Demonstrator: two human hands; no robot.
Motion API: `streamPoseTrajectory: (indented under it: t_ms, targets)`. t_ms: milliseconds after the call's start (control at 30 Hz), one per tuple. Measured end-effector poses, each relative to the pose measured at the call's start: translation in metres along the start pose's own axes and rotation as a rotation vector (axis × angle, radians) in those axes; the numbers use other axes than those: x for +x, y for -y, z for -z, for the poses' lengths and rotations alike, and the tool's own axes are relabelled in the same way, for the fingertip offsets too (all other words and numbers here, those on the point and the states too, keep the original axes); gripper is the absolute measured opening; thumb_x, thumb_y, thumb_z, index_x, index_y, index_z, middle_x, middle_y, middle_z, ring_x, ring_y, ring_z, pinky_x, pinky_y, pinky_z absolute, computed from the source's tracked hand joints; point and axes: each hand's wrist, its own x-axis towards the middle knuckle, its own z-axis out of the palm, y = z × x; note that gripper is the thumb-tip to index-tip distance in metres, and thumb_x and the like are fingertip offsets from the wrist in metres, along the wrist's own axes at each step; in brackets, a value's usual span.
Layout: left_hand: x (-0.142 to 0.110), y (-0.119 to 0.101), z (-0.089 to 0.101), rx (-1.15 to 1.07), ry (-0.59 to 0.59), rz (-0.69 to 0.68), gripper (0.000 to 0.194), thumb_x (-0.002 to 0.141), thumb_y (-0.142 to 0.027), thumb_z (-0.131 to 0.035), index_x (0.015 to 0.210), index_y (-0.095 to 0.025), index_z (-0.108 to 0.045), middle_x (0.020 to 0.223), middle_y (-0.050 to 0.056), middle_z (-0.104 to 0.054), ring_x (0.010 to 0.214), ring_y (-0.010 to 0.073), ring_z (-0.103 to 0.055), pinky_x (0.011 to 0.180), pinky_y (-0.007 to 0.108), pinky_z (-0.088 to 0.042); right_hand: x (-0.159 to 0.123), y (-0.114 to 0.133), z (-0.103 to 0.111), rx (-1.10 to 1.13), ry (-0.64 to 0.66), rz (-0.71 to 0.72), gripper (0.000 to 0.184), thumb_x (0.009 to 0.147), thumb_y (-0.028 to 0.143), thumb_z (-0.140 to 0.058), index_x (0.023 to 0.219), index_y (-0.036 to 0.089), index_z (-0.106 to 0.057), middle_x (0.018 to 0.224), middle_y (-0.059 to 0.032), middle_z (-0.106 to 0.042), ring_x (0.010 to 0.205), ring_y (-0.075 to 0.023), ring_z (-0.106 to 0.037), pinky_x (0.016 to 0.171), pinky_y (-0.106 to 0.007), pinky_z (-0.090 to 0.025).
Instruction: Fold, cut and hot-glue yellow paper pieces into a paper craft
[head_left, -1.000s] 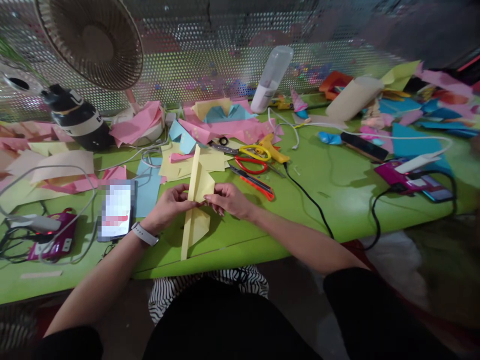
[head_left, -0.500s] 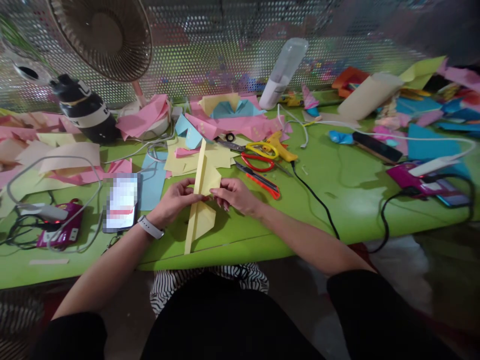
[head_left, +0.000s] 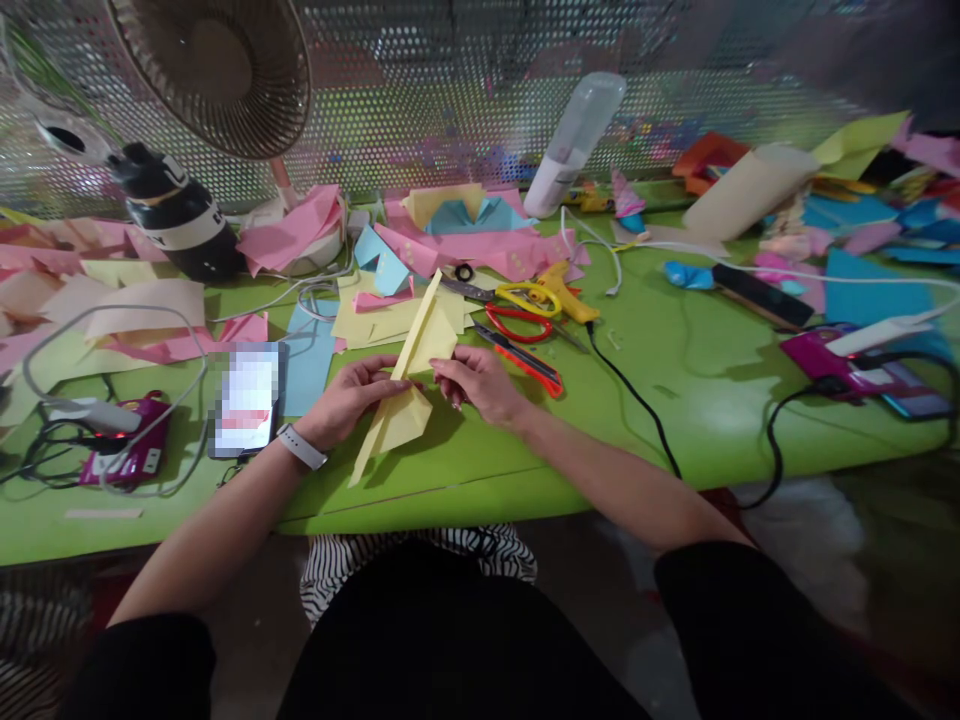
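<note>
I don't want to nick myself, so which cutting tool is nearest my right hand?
The cutter with the orange-red handle: it lies closest to your right hand, while the red and yellow scissor handles sit farther back.

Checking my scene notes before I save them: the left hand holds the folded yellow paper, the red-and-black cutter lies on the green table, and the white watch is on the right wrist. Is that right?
Not quite: the head view shows the white watch on the left wrist. The left hand does hold the folded yellow paper, and the red-and-black cutter lies on the green table.
</note>
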Motion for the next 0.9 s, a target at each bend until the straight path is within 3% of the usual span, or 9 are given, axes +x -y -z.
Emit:
streamPoseTrajectory:
  t_ms: [367, 433, 500, 567, 633, 733, 800, 900]
  targets:
    - [0.000, 0.000, -0.003, -0.051, -0.003, -0.045, 0.043, 0.080, -0.027, -0.078, 0.120, -0.011, -0.070, 0.093, 0.011, -0.079, 0.076, 0.0176, -0.074, 0.071, 0.027, -0.059, -0.001, -0.004, -0.001, -0.092, 0.020, -0.026, 0.036, 0.083, 0.057, -0.068, 0.079, 0.022, -0.060, 0.063, 0.0010, -0.059, 0.047, -0.0099, -0.050, 0.041, -0.026, -0.043]
    - [-0.001, 0.001, -0.003, -0.048, -0.016, -0.033, 0.044, 0.081, -0.027, -0.076, 0.122, -0.011, -0.068, 0.091, 0.010, -0.079, 0.073, 0.0171, -0.074, 0.072, 0.028, -0.059, 0.000, -0.002, 0.000, -0.185, -0.145, 0.074, 0.036, 0.084, 0.057, -0.066, 0.086, 0.023, -0.058, 0.074, -0.0010, -0.060, 0.060, -0.0140, -0.056, 0.052, -0.031, -0.050]
    - [-0.001, 0.000, -0.001, -0.011, -0.032, 0.001, 0.046, 0.083, -0.027, -0.074, 0.125, -0.012, -0.064, 0.089, 0.009, -0.079, 0.072, 0.0175, -0.073, 0.071, 0.029, -0.059, 0.000, 0.002, 0.002, -0.328, -0.381, 0.271, 0.036, 0.084, 0.054, -0.067, 0.098, 0.023, -0.057, 0.093, -0.0054, -0.063, 0.084, -0.0197, -0.062, 0.072, -0.037, -0.054]
    - [0.000, 0.000, 0.001, 0.077, -0.025, 0.036, 0.048, 0.085, -0.026, -0.072, 0.129, -0.013, -0.060, 0.088, 0.008, -0.078, 0.073, 0.0176, -0.073, 0.069, 0.029, -0.058, 0.000, 0.009, 0.005, -0.507, -0.449, 0.430, 0.037, 0.084, 0.050, -0.069, 0.105, 0.023, -0.058, 0.107, -0.0083, -0.062, 0.102, -0.0241, -0.060, 0.088, -0.043, -0.051]
    - [0.002, 0.000, 0.004, 0.231, 0.011, 0.038, 0.047, 0.088, -0.026, -0.069, 0.131, -0.013, -0.057, 0.087, 0.008, -0.078, 0.070, 0.0157, -0.070, 0.064, 0.027, -0.056, 0.000, 0.014, 0.009, -0.681, -0.268, 0.407, 0.031, 0.084, 0.047, -0.070, 0.100, 0.022, -0.062, 0.105, -0.0082, -0.064, 0.100, -0.0251, -0.060, 0.089, -0.044, -0.050]
    - [0.004, 0.002, 0.007, 0.553, 0.076, -0.052, 0.038, 0.090, -0.026, -0.065, 0.125, -0.013, -0.060, 0.082, 0.005, -0.076, 0.064, 0.0128, -0.065, 0.059, 0.024, -0.050, -0.001, 0.016, 0.011, -0.840, 0.054, 0.199, 0.023, 0.082, 0.041, -0.074, 0.086, 0.020, -0.067, 0.094, -0.0062, -0.065, 0.087, -0.0217, -0.061, 0.079, -0.039, -0.049]
    - [0.005, 0.004, 0.007, 0.750, 0.093, -0.153, 0.033, 0.091, -0.027, -0.063, 0.121, -0.014, -0.063, 0.082, 0.005, -0.075, 0.069, 0.0139, -0.066, 0.064, 0.026, -0.051, 0.000, 0.014, 0.010, -0.892, 0.156, 0.111, 0.019, 0.081, 0.036, -0.077, 0.083, 0.019, -0.068, 0.094, -0.0059, -0.065, 0.084, -0.0196, -0.061, 0.075, -0.035, -0.048]
    - [0.002, 0.003, 0.007, 0.988, 0.034, -0.346, 0.031, 0.089, -0.027, -0.064, 0.117, -0.014, -0.066, 0.094, 0.008, -0.074, 0.082, 0.0165, -0.068, 0.076, 0.030, -0.054, 0.001, 0.009, 0.008, -0.929, 0.204, 0.082, 0.013, 0.082, 0.028, -0.077, 0.083, 0.018, -0.069, 0.093, -0.0056, -0.064, 0.082, -0.0175, -0.059, 0.073, -0.032, -0.045]
